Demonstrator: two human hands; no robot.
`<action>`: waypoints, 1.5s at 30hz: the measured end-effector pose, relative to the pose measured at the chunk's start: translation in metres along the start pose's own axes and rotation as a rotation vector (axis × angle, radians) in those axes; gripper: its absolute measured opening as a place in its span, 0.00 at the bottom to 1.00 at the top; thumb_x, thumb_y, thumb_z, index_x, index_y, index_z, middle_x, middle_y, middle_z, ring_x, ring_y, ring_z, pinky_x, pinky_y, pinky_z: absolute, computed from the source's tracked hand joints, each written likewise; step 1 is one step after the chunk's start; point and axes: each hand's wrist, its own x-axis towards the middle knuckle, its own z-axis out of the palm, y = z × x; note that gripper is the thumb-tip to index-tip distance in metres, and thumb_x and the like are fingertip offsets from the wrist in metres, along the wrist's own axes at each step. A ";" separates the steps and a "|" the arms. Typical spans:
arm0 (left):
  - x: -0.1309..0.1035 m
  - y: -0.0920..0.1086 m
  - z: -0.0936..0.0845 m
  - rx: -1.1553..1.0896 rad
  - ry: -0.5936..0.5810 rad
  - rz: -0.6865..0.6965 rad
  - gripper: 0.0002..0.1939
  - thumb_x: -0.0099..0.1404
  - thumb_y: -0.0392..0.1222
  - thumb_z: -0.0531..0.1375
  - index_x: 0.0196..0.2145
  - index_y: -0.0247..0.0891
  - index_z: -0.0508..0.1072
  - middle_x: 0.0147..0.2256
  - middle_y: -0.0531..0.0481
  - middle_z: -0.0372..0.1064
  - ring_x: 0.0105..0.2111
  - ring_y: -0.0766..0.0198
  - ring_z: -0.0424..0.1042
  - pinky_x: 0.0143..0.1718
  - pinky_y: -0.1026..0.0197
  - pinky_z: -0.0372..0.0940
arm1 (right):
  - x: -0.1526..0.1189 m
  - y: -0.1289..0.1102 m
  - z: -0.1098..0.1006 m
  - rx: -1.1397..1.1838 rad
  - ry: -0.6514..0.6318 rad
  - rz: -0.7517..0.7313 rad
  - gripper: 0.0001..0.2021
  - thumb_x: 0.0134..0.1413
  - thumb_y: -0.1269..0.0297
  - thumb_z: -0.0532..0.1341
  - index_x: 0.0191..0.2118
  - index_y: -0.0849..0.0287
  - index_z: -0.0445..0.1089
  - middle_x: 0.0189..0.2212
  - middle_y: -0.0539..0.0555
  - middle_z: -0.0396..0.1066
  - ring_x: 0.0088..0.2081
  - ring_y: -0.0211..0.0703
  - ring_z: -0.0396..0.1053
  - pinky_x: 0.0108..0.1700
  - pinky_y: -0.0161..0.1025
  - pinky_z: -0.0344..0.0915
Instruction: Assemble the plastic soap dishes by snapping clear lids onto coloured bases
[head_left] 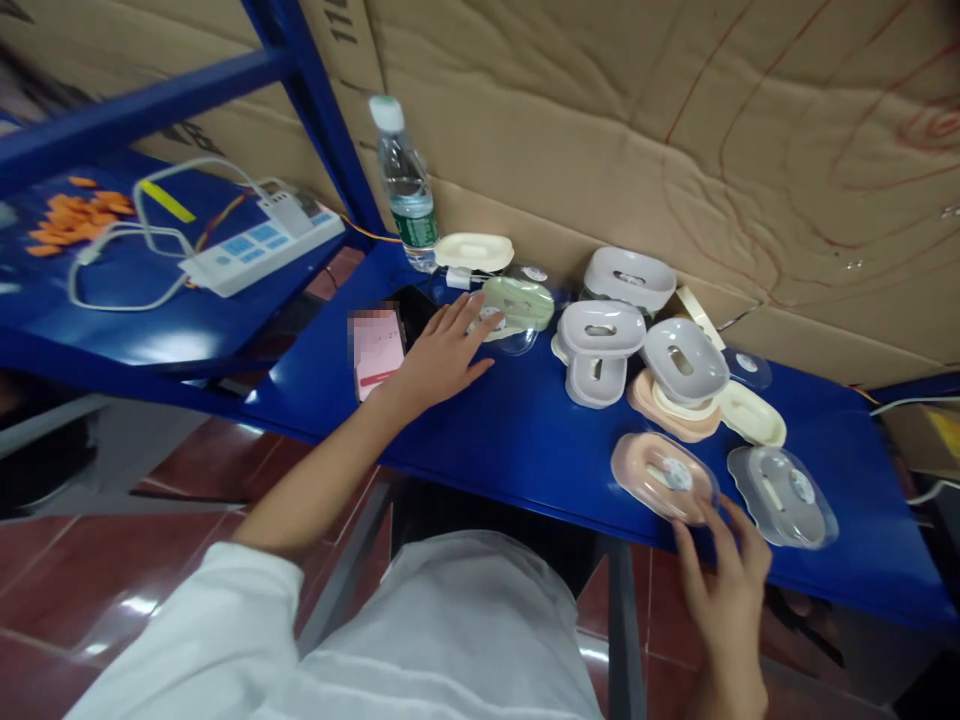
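My left hand is open, its fingers spread and reaching the near left edge of a pale green soap dish with a clear cover. At the front edge of the table, my right hand has its fingers apart. Its fingertips are at the near right rim of a pink soap dish under a clear cover with a round sticker. Whether they press on it I cannot tell. To the right of this lies a grey soap dish, also covered in clear plastic.
Grey soap dishes and a pink and cream stack crowd the blue table. A phone, a water bottle and a cream dish stand left. Beyond are a power strip and orange pieces.
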 end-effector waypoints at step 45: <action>-0.141 0.037 0.028 -0.311 0.182 0.079 0.26 0.78 0.44 0.62 0.70 0.48 0.67 0.65 0.41 0.70 0.70 0.44 0.66 0.66 0.37 0.72 | 0.169 -0.144 0.023 0.163 -0.383 -0.415 0.14 0.77 0.59 0.59 0.60 0.55 0.75 0.53 0.59 0.82 0.53 0.55 0.79 0.62 0.55 0.67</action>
